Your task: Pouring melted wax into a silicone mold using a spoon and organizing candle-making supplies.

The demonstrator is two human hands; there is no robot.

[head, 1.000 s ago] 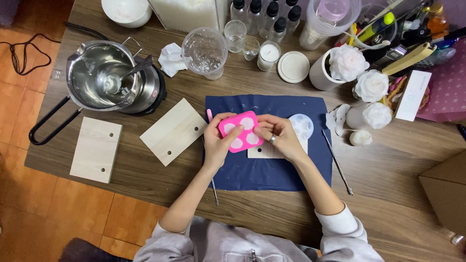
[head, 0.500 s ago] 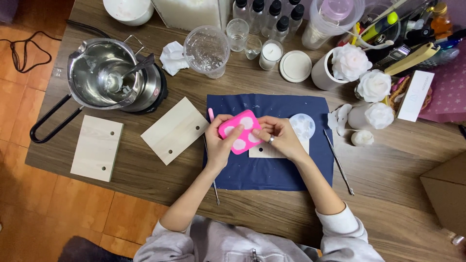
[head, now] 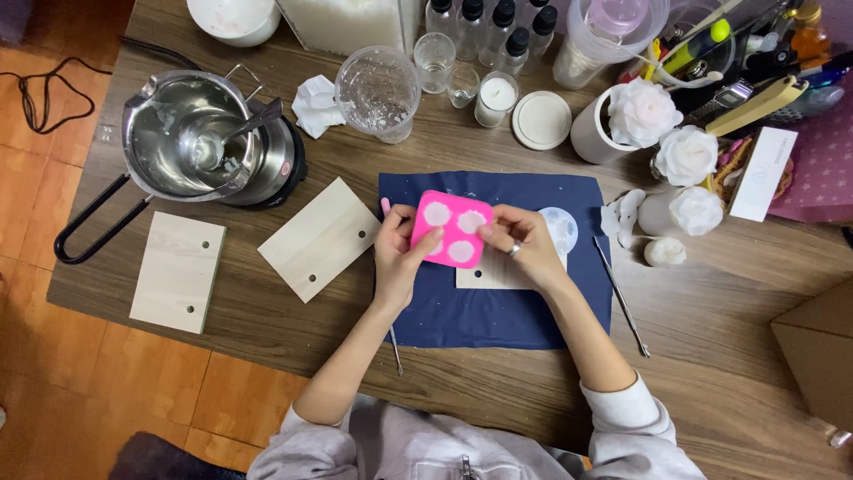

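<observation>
Both hands grip a pink mould over a navy mat on the cluttered wooden table.

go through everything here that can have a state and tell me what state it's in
pink mould: four cavities filled white, held by both hands
left hand: gripping mould
right hand: gripping mould
metal pot: open, spoon inside
plastic cup: upright
small candle jar: lid off

white box far right, cardboard box
</observation>
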